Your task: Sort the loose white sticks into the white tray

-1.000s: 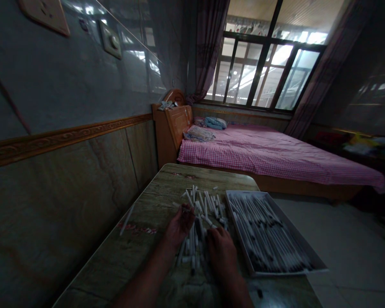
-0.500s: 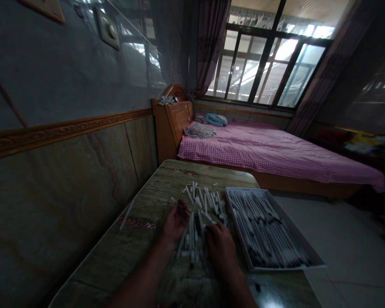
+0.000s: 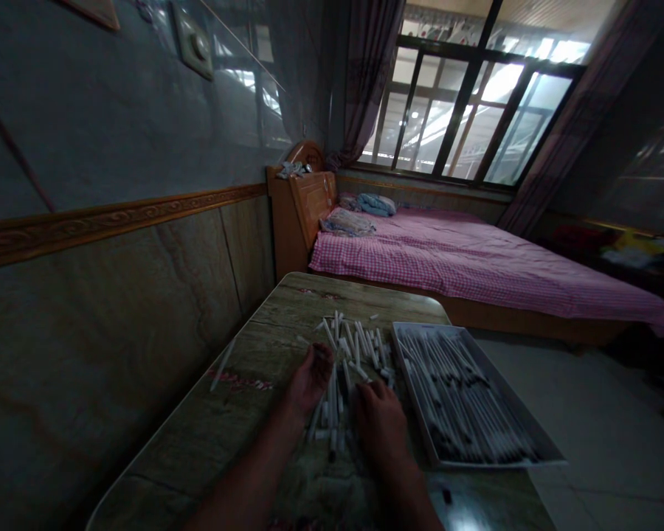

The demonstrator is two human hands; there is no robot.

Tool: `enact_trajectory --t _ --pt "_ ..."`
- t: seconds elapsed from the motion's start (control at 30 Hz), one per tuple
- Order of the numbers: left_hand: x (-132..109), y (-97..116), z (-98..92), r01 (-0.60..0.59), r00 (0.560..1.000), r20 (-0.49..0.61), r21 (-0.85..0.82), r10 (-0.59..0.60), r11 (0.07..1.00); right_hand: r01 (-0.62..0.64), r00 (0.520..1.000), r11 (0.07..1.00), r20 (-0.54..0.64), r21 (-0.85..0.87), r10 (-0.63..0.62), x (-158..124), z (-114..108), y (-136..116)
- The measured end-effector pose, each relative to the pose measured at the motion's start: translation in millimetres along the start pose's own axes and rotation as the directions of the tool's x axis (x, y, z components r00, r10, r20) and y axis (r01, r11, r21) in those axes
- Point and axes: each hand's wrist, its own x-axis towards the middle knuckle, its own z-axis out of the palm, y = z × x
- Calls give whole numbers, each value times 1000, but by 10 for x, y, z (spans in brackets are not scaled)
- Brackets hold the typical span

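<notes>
Slim white tubes [image 3: 359,343], possibly pen barrels, and short white pieces lie loosely heaped on the table between and beyond my hands. My left hand [image 3: 313,380] is raised at the left of the heap, its fingers curled in; whatever they hold is too dark and small to name. Palm down at the heap's right side, my right hand [image 3: 381,417] has bent fingers close together near the white pieces, and its fingertips are hidden. More tubes [image 3: 332,405] lie lengthwise between the two hands. One separate clear strip or tube [image 3: 222,365] rests near the table's left edge.
A shallow white box [image 3: 512,387], full of slim white sticks with dark ends, stands to the right of my right hand. The marble-patterned table [image 3: 243,435] borders a tiled wall on the left. Beyond it is a bed [image 3: 448,258] with a pink checked sheet.
The view has shifted slightly. My left hand's fingers have curled in a little more, and my right hand stays almost in the same spot beside the tubes.
</notes>
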Motion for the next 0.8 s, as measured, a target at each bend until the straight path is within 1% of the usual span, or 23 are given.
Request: enact_trajectory --t 0.13,0.27,0.37,0.43,0.7,0.8 --pt "19 -28 -41 -7 1000 10 26 6 1000 -5 999 997 37 -74 7 38 -24 -62" --pt "-9 -61 -40 15 1000 27 71 -17 997 -50 997 995 50 -86 54 51 -10 -51" --pt "-29 -84 -19 49 998 27 93 -52 994 -47 998 997 35 -62 49 37 10 2" --pt "-30 -92 -6 53 998 17 100 -55 994 -36 999 999 32 -36 38 28 9 37" --pt "-3 -94 2 8 1000 -24 97 -5 995 -23 997 999 72 50 19 35 -16 109" --pt "-9 -98 33 8 998 -60 97 -2 995 -32 997 995 66 90 26 38 0 139"
